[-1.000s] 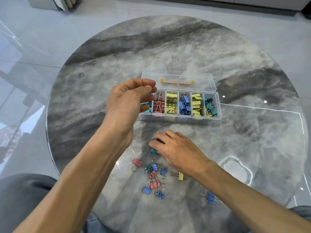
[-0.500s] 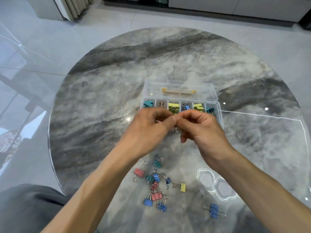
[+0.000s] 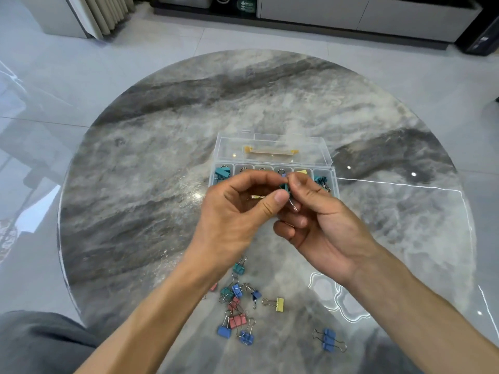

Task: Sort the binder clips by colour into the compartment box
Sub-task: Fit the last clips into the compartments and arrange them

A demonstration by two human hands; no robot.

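Note:
A teal binder clip sits between both hands, just in front of the clear compartment box. My left hand pinches it with thumb and fingers, and my right hand pinches its wire handle. The box stands open with its lid folded back; teal, yellow and blue clips show in its compartments, much of them hidden by my hands. Near the table's front edge lies a loose pile of clips in blue, pink and teal. A yellow clip and a blue clip lie apart.
The round marble table has a glossy top with light reflections at the right. Beyond it are a tiled floor and a low cabinet. My dark-trousered knee is at the lower left.
One second ago my right hand was down at the pile and my left was over the box. Both have since met in front of the box, holding a teal clip together.

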